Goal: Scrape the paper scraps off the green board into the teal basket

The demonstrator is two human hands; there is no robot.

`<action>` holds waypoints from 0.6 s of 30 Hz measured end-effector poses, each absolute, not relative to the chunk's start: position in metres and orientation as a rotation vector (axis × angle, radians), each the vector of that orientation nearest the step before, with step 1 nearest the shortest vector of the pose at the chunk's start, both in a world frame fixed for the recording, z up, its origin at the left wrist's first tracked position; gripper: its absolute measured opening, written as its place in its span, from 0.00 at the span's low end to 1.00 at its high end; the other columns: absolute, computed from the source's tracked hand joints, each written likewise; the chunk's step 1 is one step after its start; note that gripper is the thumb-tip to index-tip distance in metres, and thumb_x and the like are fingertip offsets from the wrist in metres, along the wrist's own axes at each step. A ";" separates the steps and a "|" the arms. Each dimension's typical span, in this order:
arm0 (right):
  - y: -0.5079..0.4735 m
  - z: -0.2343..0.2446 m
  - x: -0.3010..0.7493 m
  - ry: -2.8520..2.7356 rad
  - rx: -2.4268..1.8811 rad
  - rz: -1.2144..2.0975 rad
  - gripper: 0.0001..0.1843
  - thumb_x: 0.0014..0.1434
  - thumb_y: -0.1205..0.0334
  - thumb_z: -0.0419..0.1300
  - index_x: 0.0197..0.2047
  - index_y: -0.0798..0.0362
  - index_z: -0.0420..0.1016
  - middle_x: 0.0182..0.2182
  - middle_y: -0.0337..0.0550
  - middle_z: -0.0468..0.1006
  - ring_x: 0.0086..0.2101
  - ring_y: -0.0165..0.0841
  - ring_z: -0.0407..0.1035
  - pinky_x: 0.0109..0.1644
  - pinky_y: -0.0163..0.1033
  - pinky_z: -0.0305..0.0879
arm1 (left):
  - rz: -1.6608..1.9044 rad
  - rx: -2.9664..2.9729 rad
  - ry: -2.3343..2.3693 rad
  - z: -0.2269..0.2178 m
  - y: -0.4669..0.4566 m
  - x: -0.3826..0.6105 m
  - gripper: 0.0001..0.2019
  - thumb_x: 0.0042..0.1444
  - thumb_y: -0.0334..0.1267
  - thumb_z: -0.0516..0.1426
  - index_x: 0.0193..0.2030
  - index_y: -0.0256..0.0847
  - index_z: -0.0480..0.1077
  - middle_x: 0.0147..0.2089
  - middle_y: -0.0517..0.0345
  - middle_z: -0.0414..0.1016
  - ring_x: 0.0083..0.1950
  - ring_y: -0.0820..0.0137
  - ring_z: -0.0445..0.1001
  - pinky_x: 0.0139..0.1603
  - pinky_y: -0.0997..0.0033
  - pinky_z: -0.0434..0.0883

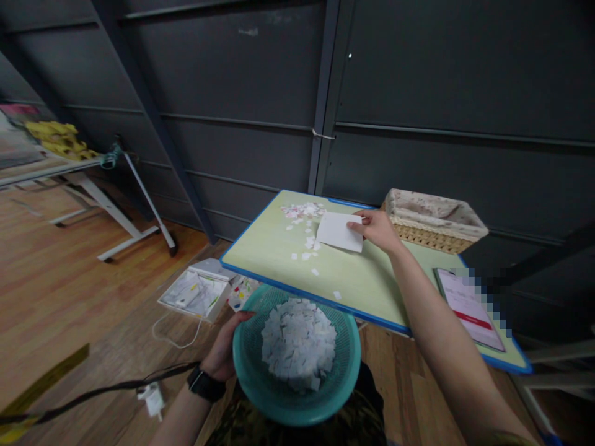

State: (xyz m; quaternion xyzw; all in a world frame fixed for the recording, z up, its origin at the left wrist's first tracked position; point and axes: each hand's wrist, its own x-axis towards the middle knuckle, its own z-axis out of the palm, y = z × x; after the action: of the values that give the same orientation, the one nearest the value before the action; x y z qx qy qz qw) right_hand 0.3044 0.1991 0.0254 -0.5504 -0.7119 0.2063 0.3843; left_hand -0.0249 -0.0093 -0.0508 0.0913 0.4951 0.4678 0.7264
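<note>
**Where a dark wall stands behind a green table, a teal basin and a white sheet are held**

While the wall fills the upper half of the frame, we see the green table, edged in blue, spread from the centre to the lower right. At the far left we notice a white-legged table bearing yellow items.

The basin sits at lower centre, above the person's lap, its far rim just beside the table's near edge; we cannot tell if they touch. There we find the left hand clamped on the rim, thumb over it, the other fingers partly hidden.

Right of centre, a cloth-lined woven basket stands at the table's far side. Left of the basin, an open white box is on the floor. At lower right we make out a flat device, partly pixelated, on the table.

In the middle of the frame, the white sheet is pinched between thumb and fingers of the right hand, just beside a scatter of small paper scraps on the table. We see many more pale pieces heaped in the basin. A black wristwatch circles the left wrist.
</note>
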 end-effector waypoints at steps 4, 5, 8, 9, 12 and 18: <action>0.200 0.025 0.304 -1.809 -1.383 0.533 0.23 0.47 0.50 0.62 0.40 0.60 0.79 0.24 0.46 0.76 0.24 0.36 0.69 0.25 0.38 0.62 | 1.020 0.202 1.088 -0.051 -0.009 -0.025 0.02 0.52 0.32 0.59 0.30 0.37 0.74 0.21 0.55 0.81 0.22 0.62 0.78 0.29 0.64 0.74; 0.200 0.025 0.303 -1.800 -1.374 0.543 0.23 0.47 0.50 0.62 0.39 0.60 0.79 0.25 0.46 0.76 0.24 0.36 0.69 0.25 0.37 0.61 | 1.015 0.203 1.083 -0.052 -0.010 -0.025 0.03 0.52 0.32 0.59 0.31 0.37 0.74 0.21 0.55 0.81 0.22 0.62 0.79 0.30 0.63 0.74; 0.198 0.027 0.303 -1.763 -1.361 0.588 0.23 0.46 0.50 0.63 0.39 0.60 0.79 0.24 0.45 0.76 0.22 0.33 0.67 0.23 0.36 0.59 | 1.001 0.214 1.071 -0.052 -0.010 -0.025 0.04 0.53 0.32 0.58 0.32 0.36 0.75 0.22 0.53 0.82 0.23 0.61 0.79 0.31 0.63 0.74; 0.197 0.028 0.303 -1.758 -1.357 0.606 0.23 0.46 0.50 0.63 0.39 0.60 0.79 0.23 0.45 0.76 0.21 0.32 0.66 0.22 0.36 0.58 | 1.002 0.217 1.071 -0.051 -0.010 -0.025 0.05 0.53 0.32 0.58 0.32 0.35 0.75 0.23 0.52 0.82 0.24 0.61 0.80 0.30 0.63 0.74; 0.194 0.032 0.306 -1.766 -1.349 0.666 0.21 0.44 0.51 0.64 0.36 0.60 0.79 0.22 0.43 0.75 0.21 0.31 0.65 0.21 0.34 0.56 | 1.001 0.216 1.091 -0.050 -0.010 -0.025 0.06 0.54 0.32 0.57 0.34 0.34 0.76 0.23 0.51 0.83 0.23 0.61 0.79 0.28 0.65 0.74; 0.187 0.042 0.310 -1.727 -1.342 0.721 0.19 0.42 0.52 0.66 0.32 0.59 0.79 0.20 0.42 0.74 0.20 0.31 0.64 0.20 0.34 0.55 | 0.995 0.233 1.114 -0.051 -0.010 -0.025 0.09 0.55 0.32 0.55 0.38 0.31 0.77 0.24 0.49 0.83 0.23 0.60 0.79 0.28 0.63 0.74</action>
State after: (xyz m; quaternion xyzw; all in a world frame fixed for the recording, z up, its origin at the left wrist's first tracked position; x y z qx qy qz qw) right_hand 0.3102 0.1871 0.0419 -0.5322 -0.6848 0.2860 0.4074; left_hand -0.0251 -0.0097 -0.0509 0.1056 0.5056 0.4515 0.7276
